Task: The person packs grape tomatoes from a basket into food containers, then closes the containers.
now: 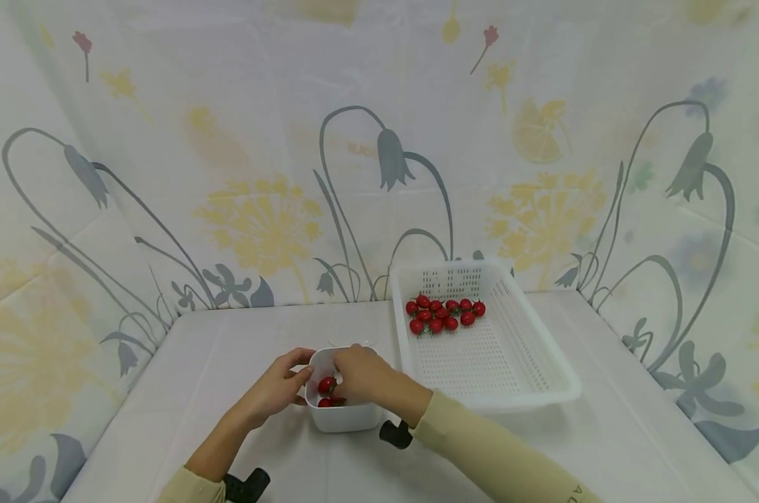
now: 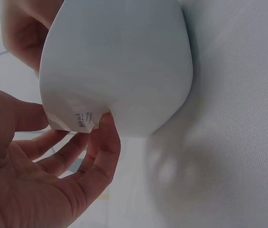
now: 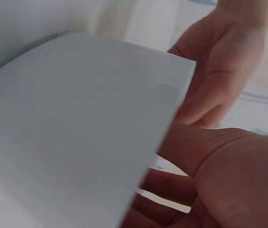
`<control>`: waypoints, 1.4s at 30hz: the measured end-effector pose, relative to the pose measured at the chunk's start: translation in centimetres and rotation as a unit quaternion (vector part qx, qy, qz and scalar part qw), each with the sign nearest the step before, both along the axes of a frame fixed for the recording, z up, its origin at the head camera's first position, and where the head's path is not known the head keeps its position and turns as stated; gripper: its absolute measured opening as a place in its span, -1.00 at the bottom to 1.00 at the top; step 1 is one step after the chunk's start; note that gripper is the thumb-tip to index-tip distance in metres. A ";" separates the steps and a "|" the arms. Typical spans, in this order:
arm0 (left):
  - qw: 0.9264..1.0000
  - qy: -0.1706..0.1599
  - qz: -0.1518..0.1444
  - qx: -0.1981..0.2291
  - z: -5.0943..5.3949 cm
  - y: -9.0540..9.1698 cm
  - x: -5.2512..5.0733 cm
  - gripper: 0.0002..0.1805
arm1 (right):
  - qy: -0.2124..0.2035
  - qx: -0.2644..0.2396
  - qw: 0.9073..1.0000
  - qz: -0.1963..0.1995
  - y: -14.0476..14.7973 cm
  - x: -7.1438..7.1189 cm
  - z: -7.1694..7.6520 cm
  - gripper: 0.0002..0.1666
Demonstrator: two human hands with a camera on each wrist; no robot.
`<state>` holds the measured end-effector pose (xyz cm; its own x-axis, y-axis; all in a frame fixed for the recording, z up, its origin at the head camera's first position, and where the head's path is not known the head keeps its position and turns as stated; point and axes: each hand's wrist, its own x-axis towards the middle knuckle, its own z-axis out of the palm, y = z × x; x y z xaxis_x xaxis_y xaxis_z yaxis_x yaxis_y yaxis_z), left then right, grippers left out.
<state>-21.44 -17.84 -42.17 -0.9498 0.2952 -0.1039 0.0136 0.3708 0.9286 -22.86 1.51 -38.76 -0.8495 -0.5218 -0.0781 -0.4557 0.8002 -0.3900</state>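
A small white plastic container (image 1: 344, 418) stands on the table with a few cherry tomatoes (image 1: 326, 385) visible inside. My left hand (image 1: 275, 385) grips its left side, the thumb at the rim and the fingers against the outer wall; the left wrist view shows small printed text on the container (image 2: 115, 61) beside those fingers. My right hand (image 1: 362, 376) reaches over the rim into it. In the right wrist view the container wall (image 3: 86, 109) hides the right fingertips, so whether they hold a tomato is not visible.
To the right, a larger white perforated basket (image 1: 543, 342) has several cherry tomatoes (image 1: 441, 314) grouped in its far left part. Both rest on a white-covered table (image 1: 228, 335). A floral-printed cloth (image 1: 379, 209) rises behind and at the sides.
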 end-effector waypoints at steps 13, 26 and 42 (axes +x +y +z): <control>1.000 -0.009 0.010 -0.005 0.0 0.2 -0.1 -0.60 | -0.015 0.003 1.000 0.016 2.7 0.7 2.3 -0.62; 1.000 -0.015 0.019 -0.016 0.0 0.3 0.0 -0.58 | 0.002 -0.057 0.997 0.045 7.0 -0.2 3.2 -0.66; 0.999 -0.016 0.026 -0.020 0.0 0.3 0.0 -0.58 | 0.038 -0.055 0.998 0.005 12.3 -1.4 4.1 -0.71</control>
<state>-21.44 -17.58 -42.15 -0.9594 0.2414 -0.1457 -0.0361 0.4073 0.9126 -24.23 13.83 -34.62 -0.8449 -0.5329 0.0456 -0.4961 0.7491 -0.4390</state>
